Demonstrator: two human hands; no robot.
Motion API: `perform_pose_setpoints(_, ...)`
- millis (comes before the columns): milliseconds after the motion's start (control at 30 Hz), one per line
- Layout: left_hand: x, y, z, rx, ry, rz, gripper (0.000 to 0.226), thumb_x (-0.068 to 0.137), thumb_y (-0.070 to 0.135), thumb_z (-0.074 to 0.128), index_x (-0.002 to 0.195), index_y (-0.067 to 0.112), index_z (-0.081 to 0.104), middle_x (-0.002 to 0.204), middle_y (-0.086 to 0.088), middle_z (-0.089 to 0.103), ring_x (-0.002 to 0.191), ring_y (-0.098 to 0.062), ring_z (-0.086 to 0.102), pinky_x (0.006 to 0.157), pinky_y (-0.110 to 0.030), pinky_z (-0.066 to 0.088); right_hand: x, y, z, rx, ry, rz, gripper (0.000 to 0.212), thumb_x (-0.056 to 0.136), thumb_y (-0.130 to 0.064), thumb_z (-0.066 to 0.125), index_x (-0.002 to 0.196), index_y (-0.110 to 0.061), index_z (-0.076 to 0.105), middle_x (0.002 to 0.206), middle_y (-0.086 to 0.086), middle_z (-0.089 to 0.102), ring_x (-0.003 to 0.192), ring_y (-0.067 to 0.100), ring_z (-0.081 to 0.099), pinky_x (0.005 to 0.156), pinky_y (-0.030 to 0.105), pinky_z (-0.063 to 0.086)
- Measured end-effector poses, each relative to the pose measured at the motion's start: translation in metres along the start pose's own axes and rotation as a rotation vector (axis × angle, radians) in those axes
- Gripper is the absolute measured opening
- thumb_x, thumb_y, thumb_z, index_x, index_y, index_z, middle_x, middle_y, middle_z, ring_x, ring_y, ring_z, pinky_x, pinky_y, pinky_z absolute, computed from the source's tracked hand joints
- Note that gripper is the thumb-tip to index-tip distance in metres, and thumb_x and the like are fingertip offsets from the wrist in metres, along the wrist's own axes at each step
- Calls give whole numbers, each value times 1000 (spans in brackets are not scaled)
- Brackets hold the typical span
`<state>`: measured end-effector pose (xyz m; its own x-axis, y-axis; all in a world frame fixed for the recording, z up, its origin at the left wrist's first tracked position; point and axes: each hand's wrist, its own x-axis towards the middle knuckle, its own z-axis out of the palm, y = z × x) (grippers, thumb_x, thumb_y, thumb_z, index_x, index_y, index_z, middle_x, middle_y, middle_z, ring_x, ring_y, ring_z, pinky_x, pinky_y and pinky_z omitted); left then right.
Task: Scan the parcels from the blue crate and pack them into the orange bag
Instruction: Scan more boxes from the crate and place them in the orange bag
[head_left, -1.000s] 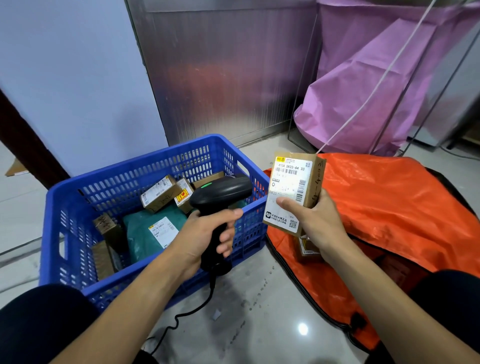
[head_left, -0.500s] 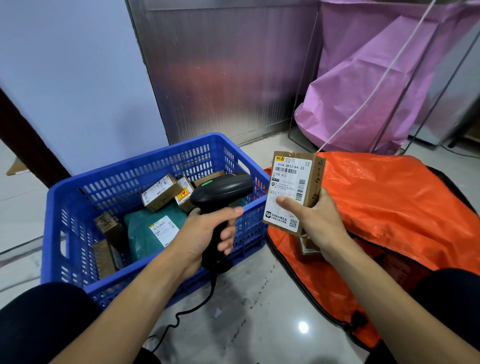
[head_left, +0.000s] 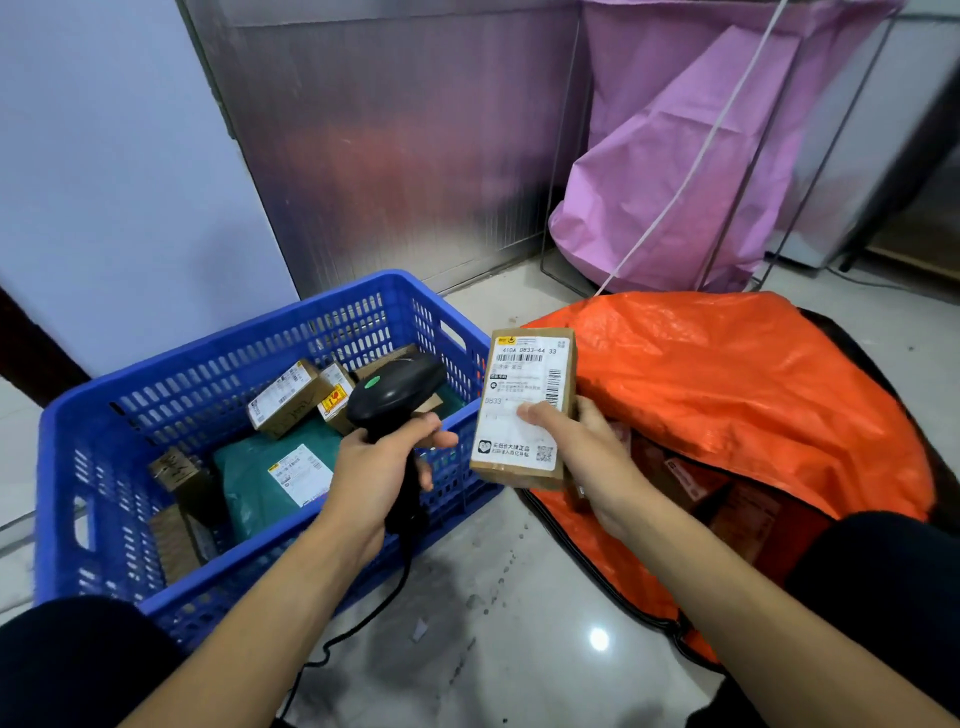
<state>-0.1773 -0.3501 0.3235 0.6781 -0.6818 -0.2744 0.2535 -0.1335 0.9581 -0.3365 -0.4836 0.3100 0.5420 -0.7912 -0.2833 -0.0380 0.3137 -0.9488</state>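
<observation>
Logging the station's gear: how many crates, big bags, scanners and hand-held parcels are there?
Crates: 1, blue crate
Bags: 2, orange bag and pink bag
Scanners: 1, the scanner in the left hand
Held parcels: 1, the parcel in the right hand
Total: 5

A pale wall (head_left: 114, 182) is standing far left beside a ribbed metal panel (head_left: 389, 156); a purple sack (head_left: 670, 187) is hanging in a wire frame (head_left: 560, 156) far right; the glossy floor (head_left: 493, 587) is reflecting light.

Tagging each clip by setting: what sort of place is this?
Likely a courier or parcel-sorting depot: a crate of labelled parcels on the floor, a scanner in the left hand, a parcel in the right hand, and an orange bag holding more.
</observation>
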Motion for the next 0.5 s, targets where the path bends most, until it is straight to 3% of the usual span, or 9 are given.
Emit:
perform_pose_setpoints(67, 1, -10, 9, 7, 36, -16, 17, 94, 22, 74, 101, 7, 71, 89, -7, 81, 50, -20, 48, 54, -30, 45, -3, 6, 0, 17, -30, 42, 50, 90, -26, 74, 135, -22, 54, 112, -2, 77, 90, 12, 77, 71, 30, 62)
perform_pose_setpoints(167, 0, -26, 23, 61, 65, -60, 23, 91, 27, 78, 96, 5, 73, 65, -12, 68, 46, -20, 51, 47, -28, 42, -7, 19, 0, 13, -72, 112, 74, 71, -37, 80, 139, -24, 56, 114, -1, 77, 102, 18, 76, 92, 43, 61)
perform_pose_setpoints(233, -1, -33, 31, 59, 64, -78, 26, 89, 29, 80, 97, 5, 73, 62, -13, 64, 47, -19, 54, 49, -29, 43, -9, 25, -7, 14, -102, 174, 76, 69, -41, 80, 140, -23, 57, 114, 2, 78, 103, 21, 76, 86, 44, 62)
perform_pose_setpoints(333, 1, -41, 38, 78, 49, -93, 22, 89, 28, 81, 97, 9, 73, 61, -11, 65, 53, -21, 57, 58, -35, 44, -17, 28, -21, -41, -186, 243, 54, 87, -46, 74, 134, -24, 61, 111, 3, 78, 96, 27, 77, 68, 39, 62)
perform_pose_setpoints(400, 0, -46, 45, 84, 20, -105, 18, 89, 25, 80, 98, 10, 73, 63, -12, 67, 55, -23, 57, 61, -36, 45, -22, 33, -30, -53, -184, 255, 43, 92, -46, 71, 130, -29, 61, 108, 2, 79, 95, 30, 77, 68, 40, 63)
perform_pose_setpoints(500, -4, -56, 60, 114, -29, -125, 12, 90, 18, 79, 96, 9, 74, 63, -7, 68, 55, -22, 55, 56, -32, 44, -24, 44, -43, -59, -119, 275, 49, 88, -44, 76, 132, -31, 60, 111, -3, 78, 99, 22, 77, 71, 42, 63)
